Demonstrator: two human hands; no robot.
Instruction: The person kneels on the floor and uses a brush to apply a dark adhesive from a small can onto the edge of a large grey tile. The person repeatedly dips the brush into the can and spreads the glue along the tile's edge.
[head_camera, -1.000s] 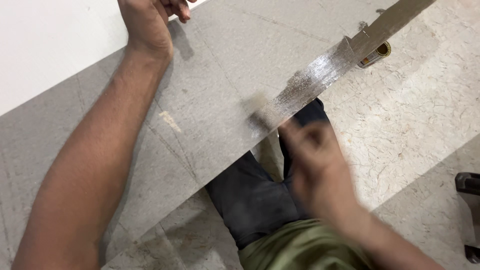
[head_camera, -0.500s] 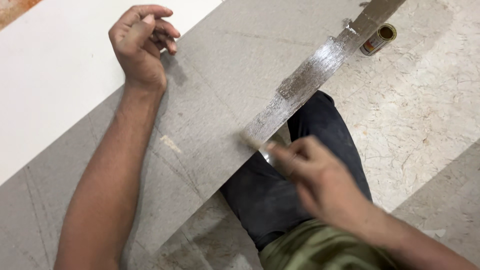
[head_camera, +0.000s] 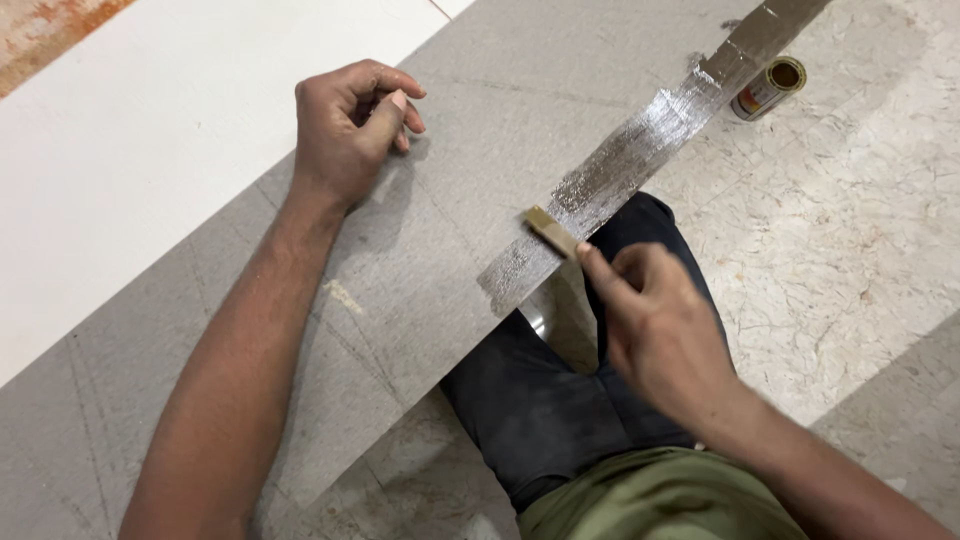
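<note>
1. Head view, right hand (head_camera: 655, 325): it pinches a small tan spreader (head_camera: 551, 230) between thumb and fingertips. The spreader's far end lies on the edge of a grey board (head_camera: 480, 130), right at the shiny wet strip (head_camera: 625, 165) that runs along that edge.
2. Head view, left hand (head_camera: 350, 125): it rests on the grey board with the fingers curled loosely under, knuckles up, grasping nothing. It sits well apart from the right hand, close to the board's far long side, and the forearm stretches back across the board toward the camera.
3. Head view, the wet strip: a glossy, streaky band follows the near edge of the board from its lower end beside the spreader up toward the top right of the frame. Farther up, the band turns duller and browner.
4. Head view, the grey board: it lies slanted across the frame, over the person's dark trousers (head_camera: 560, 400), which show below its near edge. A white panel (head_camera: 150, 150) lies just beside its far side.
5. Head view, surroundings: a small round can (head_camera: 768, 87) lies on its side on the pale marbled floor (head_camera: 850, 250), just beyond the strip's upper end. An olive-green shirt (head_camera: 650, 500) fills the bottom edge.
</note>
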